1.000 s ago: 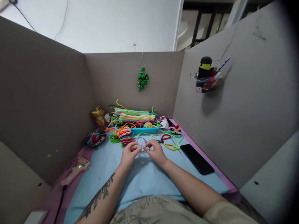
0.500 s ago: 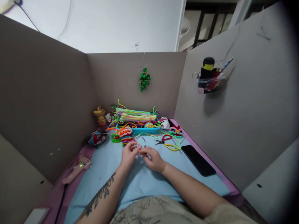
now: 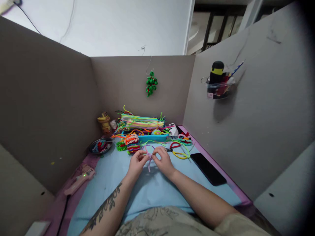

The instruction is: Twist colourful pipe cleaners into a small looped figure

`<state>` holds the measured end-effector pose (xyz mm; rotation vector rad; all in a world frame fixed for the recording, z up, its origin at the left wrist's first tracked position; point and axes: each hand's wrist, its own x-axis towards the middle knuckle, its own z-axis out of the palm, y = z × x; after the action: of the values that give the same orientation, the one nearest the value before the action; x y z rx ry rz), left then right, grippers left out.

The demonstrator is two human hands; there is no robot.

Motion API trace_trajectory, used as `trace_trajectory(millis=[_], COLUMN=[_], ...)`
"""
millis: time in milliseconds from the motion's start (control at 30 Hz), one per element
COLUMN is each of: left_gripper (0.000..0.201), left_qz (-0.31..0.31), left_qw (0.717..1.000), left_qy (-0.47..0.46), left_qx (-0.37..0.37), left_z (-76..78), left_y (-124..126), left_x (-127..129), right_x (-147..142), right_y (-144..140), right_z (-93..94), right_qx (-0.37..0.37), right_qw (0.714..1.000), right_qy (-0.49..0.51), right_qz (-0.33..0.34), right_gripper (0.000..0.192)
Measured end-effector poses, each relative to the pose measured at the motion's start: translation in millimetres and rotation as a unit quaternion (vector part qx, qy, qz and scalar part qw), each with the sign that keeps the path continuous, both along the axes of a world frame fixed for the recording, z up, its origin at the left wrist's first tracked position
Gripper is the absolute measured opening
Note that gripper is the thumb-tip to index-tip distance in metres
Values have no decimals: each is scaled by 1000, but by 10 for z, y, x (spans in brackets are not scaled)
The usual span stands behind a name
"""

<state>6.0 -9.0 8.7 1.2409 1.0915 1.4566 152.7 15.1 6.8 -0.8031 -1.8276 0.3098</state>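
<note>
Pinching a lilac pipe cleaner between them, the left hand and right hand were closed on it above the blue mat; a black phone lay right.

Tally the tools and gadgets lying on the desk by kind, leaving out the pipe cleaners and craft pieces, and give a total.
Phone, black, on the blue mat: 1
Glue gun, pink, at the left edge: 1
Pliers, red-handled, beyond the right hand: 1
Metal dish of scraps: 1
Total: 4
</note>
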Motion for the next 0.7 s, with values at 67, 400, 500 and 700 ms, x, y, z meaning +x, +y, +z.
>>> trace_trajectory(millis=[67,400,500,700], left_gripper=[33,32,32,30], left_qz=[-2,22,27,41], left_qw=[1000,995,992,990], left_qy=[1,82,101,114], left_qx=[11,54,64,76], left_z=[-8,-135,-132,-119], left_y=[3,76,58,39], left_x=[-1,-36,-26,-11], right_x=[-2,-13,-16,-26], right_y=[-4,-12,-15,-28], right_z=[7,-7,-12,-14], right_qx=[3,3,1,-5], right_qw=[1000,1000,1000,1000], right_qy=[-8,-15,-15,-2], right_qz=[5,23,23,20], right_gripper=[6,9,10,8])
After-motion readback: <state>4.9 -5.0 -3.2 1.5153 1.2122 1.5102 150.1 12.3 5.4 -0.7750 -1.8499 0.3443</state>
